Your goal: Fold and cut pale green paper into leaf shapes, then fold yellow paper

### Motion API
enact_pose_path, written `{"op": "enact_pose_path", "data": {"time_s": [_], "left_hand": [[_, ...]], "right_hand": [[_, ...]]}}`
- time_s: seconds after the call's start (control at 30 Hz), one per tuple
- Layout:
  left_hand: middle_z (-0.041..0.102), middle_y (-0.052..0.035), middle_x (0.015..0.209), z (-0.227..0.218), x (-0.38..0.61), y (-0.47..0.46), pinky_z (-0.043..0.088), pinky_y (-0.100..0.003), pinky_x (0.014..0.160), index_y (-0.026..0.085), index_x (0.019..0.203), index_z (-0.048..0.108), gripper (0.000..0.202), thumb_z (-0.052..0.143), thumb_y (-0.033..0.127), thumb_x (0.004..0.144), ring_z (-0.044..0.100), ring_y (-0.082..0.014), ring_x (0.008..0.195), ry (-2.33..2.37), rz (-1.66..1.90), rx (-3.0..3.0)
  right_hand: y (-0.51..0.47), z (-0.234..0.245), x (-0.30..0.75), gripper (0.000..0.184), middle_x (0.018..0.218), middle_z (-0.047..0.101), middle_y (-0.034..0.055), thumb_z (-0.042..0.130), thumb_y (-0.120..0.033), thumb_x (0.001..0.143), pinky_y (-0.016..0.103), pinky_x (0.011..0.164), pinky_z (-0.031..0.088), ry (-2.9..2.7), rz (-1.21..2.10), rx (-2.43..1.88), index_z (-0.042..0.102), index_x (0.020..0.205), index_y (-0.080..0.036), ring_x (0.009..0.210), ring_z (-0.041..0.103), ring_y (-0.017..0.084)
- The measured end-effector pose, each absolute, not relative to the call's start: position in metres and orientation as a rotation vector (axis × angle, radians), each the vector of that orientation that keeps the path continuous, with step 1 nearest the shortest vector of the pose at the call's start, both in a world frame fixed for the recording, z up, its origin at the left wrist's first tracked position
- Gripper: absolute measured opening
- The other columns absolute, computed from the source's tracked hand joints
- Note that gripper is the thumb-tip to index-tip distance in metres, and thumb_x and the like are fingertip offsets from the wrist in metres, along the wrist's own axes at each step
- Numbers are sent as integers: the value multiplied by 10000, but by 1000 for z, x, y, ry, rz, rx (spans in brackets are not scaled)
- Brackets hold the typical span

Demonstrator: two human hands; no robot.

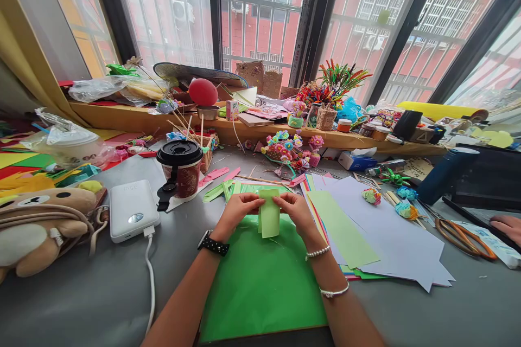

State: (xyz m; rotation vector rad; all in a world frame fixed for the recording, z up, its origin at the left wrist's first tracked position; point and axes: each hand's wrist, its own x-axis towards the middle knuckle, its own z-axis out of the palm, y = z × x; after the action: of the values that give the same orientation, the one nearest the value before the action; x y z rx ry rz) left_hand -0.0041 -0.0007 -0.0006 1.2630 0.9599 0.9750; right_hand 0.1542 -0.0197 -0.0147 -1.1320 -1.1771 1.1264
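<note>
The paper (271, 223) hangs between the left fingers (253, 204) and right fingers (285, 204), both pinching its upper side edges. It should be light, limp and easily creased, so a gentle edge hold suits it. Below the fingers, the green mat (264, 287) offers room down to its near edge; strips (214, 193) lie beyond them leftward, white sheets (407, 244) to their right.

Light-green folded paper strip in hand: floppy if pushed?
The light-green folded paper strip looks thin, so probably light. Likely bends: the left hand and right hand pinch only its upper part. May fan open; a second layer shows behind.
</note>
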Motion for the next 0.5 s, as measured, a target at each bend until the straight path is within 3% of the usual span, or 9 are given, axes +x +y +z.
{"op": "enact_pose_path", "data": {"time_s": [0.23,0.5], "left_hand": [[682,-51,674,1,-3,-2,485,-302,697,128,719,695,291,724,329,511,621,-188,666,940,948,1237],[690,-59,690,2,-2,-4,495,-336,709,124,750,693,322,713,354,525,633,-203,672,917,874,1253]], "right_hand": [[-19,-16,155,312,581,550,-3,684,-432,537,264,564,430,-1185,1109,-1146,565,590,-149,582,522,135],[-22,-14,153,279,637,562,0,636,-426,603,257,582,408,-1166,1103,-1087,595,652,-155,604,509,128]]}}
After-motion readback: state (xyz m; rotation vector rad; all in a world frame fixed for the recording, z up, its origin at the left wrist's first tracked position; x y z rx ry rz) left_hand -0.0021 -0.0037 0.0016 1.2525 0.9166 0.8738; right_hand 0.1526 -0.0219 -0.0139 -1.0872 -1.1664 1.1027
